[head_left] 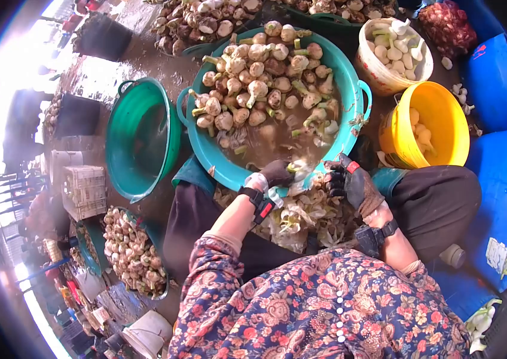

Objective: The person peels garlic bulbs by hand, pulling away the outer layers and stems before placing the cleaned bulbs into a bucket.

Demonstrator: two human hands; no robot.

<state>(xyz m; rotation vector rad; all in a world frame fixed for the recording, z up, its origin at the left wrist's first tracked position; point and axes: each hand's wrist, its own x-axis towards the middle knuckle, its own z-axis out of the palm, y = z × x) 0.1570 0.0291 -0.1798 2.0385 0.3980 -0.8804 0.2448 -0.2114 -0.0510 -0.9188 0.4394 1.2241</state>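
Note:
A teal basin with two handles holds muddy water and many garlic bulbs, some with green stalks. My left hand, in a dark glove, is at the basin's near rim, its fingers closed round a pale garlic bulb. Just right of it, also by the near rim, my right hand wears a black glove with a red patch; its fingers are curled, and what they hold, if anything, is too small to make out. Below both hands, papery garlic peelings lie heaped between the legs.
An empty green basin stands left. At the right are a white bucket and a yellow bucket, both with peeled bulbs, and blue containers. More garlic piles lie lower left and at the top.

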